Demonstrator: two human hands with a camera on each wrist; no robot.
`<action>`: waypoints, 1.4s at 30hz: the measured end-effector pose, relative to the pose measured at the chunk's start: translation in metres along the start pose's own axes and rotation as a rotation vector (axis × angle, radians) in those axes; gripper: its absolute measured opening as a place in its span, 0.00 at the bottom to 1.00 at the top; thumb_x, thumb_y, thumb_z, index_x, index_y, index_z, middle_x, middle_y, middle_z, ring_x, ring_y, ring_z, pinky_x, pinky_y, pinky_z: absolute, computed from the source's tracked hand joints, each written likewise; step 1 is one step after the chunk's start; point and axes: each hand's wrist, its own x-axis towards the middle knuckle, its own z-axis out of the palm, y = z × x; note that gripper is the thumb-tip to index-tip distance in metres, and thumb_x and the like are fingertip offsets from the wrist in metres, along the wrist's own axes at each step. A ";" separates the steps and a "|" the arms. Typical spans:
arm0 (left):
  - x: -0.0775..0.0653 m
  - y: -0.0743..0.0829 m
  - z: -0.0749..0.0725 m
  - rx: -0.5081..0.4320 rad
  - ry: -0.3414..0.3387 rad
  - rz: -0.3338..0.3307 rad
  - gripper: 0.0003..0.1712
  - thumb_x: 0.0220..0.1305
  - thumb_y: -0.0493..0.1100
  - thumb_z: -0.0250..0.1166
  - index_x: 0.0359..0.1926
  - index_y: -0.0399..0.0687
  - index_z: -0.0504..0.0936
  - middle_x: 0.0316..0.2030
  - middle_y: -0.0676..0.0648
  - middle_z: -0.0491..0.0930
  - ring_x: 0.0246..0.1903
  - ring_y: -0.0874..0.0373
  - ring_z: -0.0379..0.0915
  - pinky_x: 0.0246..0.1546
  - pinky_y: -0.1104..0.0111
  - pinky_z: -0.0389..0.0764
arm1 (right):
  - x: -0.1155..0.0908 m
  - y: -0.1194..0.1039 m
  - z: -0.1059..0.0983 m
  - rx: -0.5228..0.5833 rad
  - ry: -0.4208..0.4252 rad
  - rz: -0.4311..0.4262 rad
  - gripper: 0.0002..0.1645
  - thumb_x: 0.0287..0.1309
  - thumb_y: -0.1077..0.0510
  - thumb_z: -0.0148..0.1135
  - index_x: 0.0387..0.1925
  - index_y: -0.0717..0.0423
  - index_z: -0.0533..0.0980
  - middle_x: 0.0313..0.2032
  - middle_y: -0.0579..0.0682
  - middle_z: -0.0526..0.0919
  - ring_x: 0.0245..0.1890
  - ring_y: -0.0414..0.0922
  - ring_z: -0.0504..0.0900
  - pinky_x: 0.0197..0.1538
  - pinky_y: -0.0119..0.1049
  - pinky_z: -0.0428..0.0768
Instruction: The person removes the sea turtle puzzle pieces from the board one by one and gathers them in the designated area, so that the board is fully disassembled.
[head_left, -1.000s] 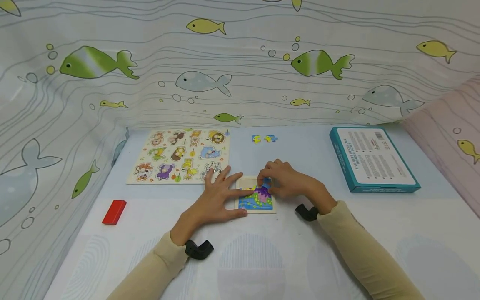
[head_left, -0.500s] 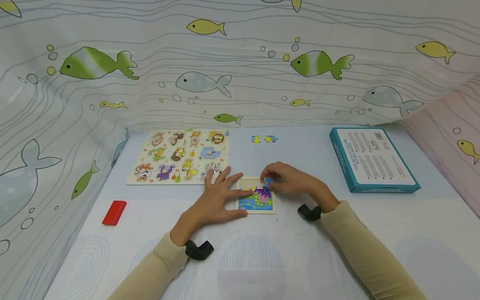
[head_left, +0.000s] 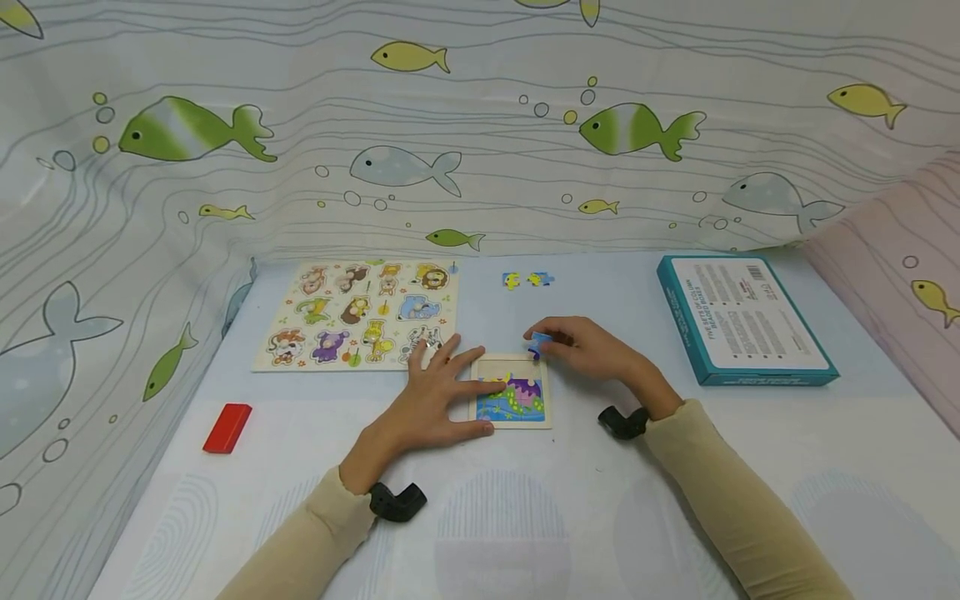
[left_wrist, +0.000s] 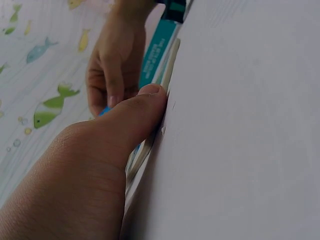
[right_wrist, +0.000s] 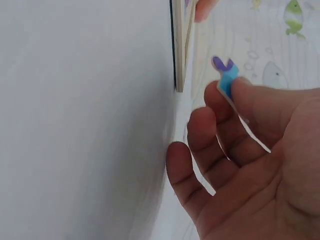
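A small jigsaw puzzle (head_left: pixel 517 407) in a pale wooden frame lies on the table, its lower part filled with a blue, purple and green picture and its top strip bare wood. My left hand (head_left: pixel 435 398) rests with spread fingers across the frame's left side; the index fingertip touches the picture and the thumb lies by the lower left edge. Just above the frame's upper right corner, my right hand (head_left: pixel 588 350) pinches a blue and purple puzzle piece (right_wrist: pixel 228 77) between thumb and index finger. In the right wrist view the other fingers are loosely bent.
Two loose yellow and blue puzzle pieces (head_left: pixel 528 279) lie farther back. An animal peg board (head_left: pixel 341 333) sits at the left, partly under my left fingertips. A red block (head_left: pixel 227 428) lies at far left, and a teal box (head_left: pixel 750 321) at the right.
My right hand has lifted the puzzle piece out of the upper right of the frame and moved slightly up and away, uncovering bare wood. The left hand has stayed put.
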 end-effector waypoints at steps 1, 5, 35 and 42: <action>0.000 0.000 0.000 -0.001 -0.001 -0.002 0.32 0.59 0.74 0.64 0.64 0.80 0.78 0.76 0.48 0.64 0.80 0.37 0.44 0.71 0.30 0.32 | 0.000 0.001 -0.001 -0.002 0.020 0.010 0.16 0.73 0.60 0.58 0.58 0.54 0.81 0.55 0.50 0.85 0.47 0.46 0.79 0.55 0.43 0.80; 0.000 -0.001 0.000 0.006 0.004 -0.005 0.32 0.59 0.74 0.63 0.64 0.81 0.77 0.76 0.48 0.64 0.80 0.37 0.44 0.71 0.30 0.32 | 0.002 0.004 -0.003 0.009 0.097 0.063 0.14 0.72 0.58 0.60 0.55 0.53 0.82 0.49 0.50 0.86 0.44 0.46 0.79 0.50 0.40 0.80; -0.003 -0.002 0.004 -0.039 0.038 0.010 0.32 0.56 0.73 0.66 0.62 0.80 0.80 0.75 0.46 0.66 0.79 0.35 0.46 0.70 0.30 0.32 | 0.011 0.046 -0.044 0.049 0.288 0.290 0.17 0.74 0.54 0.56 0.55 0.58 0.80 0.48 0.58 0.85 0.42 0.50 0.74 0.44 0.36 0.75; -0.004 -0.001 0.004 -0.039 0.040 0.010 0.31 0.56 0.73 0.66 0.62 0.80 0.80 0.75 0.47 0.66 0.79 0.35 0.46 0.70 0.30 0.33 | 0.031 0.059 -0.057 -0.038 0.203 0.351 0.20 0.75 0.52 0.54 0.58 0.59 0.78 0.50 0.59 0.82 0.43 0.51 0.76 0.45 0.37 0.77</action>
